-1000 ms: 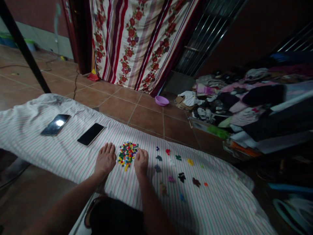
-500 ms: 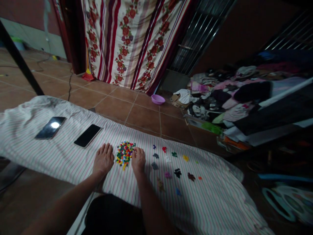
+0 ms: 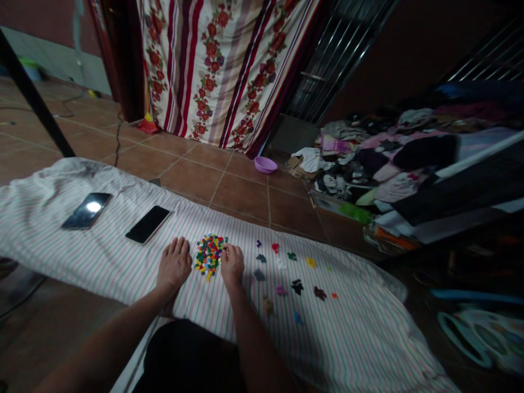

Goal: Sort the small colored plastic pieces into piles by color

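A mixed pile of small coloured pieces (image 3: 208, 255) lies on the striped cloth (image 3: 196, 305). My left hand (image 3: 175, 263) rests flat, palm down, just left of the pile, fingers stretched out. At the pile's right edge is my right hand (image 3: 232, 266), thumb and fingers drawn together; whatever sits between the fingertips is too small to make out. Right of that hand, little single-colour groups are spread out: red pieces (image 3: 275, 248), green pieces (image 3: 291, 255), yellow pieces (image 3: 311, 262), black pieces (image 3: 297, 286), brown pieces (image 3: 320, 293), purple pieces (image 3: 280, 290) and several more.
Two phones, a dark phone (image 3: 148, 224) and a shiny phone (image 3: 87, 210), lie on the cloth to the left. Beyond are the tiled floor, a purple basin (image 3: 266, 165), a floral curtain (image 3: 213, 71) and a heap of clothes (image 3: 368, 153).
The view has shifted very slightly. Both hands stay in nearly the same places beside the pile, and the sorted groups look the same.
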`<action>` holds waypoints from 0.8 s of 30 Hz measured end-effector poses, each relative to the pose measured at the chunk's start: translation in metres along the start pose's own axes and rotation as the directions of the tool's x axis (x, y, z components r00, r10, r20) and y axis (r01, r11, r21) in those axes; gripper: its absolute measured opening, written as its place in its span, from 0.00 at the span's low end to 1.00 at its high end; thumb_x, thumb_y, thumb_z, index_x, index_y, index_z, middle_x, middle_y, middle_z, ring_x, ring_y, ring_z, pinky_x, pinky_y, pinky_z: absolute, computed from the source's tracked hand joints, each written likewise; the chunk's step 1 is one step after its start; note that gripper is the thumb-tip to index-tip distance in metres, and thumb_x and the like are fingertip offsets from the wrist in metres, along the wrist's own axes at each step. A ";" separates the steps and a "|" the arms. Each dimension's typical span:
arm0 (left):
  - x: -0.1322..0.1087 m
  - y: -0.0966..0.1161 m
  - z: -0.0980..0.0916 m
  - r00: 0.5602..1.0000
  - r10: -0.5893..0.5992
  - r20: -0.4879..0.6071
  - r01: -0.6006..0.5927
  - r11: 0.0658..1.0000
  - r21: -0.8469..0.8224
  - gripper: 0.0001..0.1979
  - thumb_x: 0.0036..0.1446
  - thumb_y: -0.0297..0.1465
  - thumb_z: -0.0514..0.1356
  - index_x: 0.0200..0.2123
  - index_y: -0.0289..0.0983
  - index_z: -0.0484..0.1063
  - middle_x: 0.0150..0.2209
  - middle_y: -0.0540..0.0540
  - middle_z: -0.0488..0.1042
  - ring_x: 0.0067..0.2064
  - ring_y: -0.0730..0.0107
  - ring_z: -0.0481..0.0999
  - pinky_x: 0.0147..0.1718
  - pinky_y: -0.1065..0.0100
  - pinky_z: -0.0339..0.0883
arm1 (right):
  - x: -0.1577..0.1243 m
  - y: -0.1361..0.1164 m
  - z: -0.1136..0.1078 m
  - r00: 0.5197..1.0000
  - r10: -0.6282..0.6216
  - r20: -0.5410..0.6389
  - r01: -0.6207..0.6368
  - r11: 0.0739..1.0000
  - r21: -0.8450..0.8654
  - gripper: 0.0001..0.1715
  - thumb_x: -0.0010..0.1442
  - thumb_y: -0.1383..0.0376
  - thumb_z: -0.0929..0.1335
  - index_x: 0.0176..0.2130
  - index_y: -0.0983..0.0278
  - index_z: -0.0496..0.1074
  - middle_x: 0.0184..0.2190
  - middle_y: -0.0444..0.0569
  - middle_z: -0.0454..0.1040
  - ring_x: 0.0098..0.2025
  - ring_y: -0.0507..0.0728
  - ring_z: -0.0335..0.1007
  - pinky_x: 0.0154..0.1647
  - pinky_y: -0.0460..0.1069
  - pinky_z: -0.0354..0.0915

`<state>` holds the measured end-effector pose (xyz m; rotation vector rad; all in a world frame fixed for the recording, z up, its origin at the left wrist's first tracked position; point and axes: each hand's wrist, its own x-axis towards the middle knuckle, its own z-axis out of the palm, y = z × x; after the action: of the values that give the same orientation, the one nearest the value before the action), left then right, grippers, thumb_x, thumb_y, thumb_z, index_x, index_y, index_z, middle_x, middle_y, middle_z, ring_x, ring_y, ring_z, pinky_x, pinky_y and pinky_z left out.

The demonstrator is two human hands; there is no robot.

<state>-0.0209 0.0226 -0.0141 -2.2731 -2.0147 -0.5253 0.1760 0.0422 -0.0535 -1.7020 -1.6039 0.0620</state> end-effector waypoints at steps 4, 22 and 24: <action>0.000 0.000 -0.001 1.000 0.002 0.002 -0.002 1.000 0.000 0.25 0.63 0.31 0.45 0.58 0.31 0.69 0.62 0.35 0.69 0.66 0.49 0.62 0.61 0.52 0.59 | 0.000 -0.008 -0.005 0.999 0.022 -0.025 -0.019 0.997 0.081 0.10 0.60 0.69 0.64 0.39 0.61 0.74 0.37 0.49 0.75 0.43 0.57 0.70 0.47 0.50 0.65; -0.004 0.000 -0.012 1.000 0.004 0.024 -0.004 1.000 -0.001 0.25 0.62 0.33 0.44 0.57 0.32 0.68 0.62 0.35 0.68 0.65 0.49 0.61 0.60 0.52 0.58 | 0.018 -0.050 -0.064 0.985 0.171 -0.004 -0.164 0.952 0.259 0.06 0.59 0.66 0.66 0.37 0.60 0.73 0.33 0.44 0.78 0.35 0.53 0.75 0.38 0.45 0.69; -0.004 0.001 -0.015 1.000 0.010 0.028 -0.010 1.000 -0.006 0.24 0.63 0.33 0.44 0.57 0.32 0.68 0.62 0.35 0.68 0.65 0.49 0.61 0.60 0.51 0.58 | 0.004 -0.040 -0.076 0.981 0.194 -0.007 -0.186 0.949 0.253 0.07 0.60 0.65 0.65 0.37 0.60 0.74 0.33 0.45 0.79 0.35 0.53 0.75 0.38 0.45 0.69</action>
<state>-0.0239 0.0144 -0.0017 -2.3049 -2.0162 -0.5023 0.1840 0.0036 0.0233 -1.6427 -1.3417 0.3200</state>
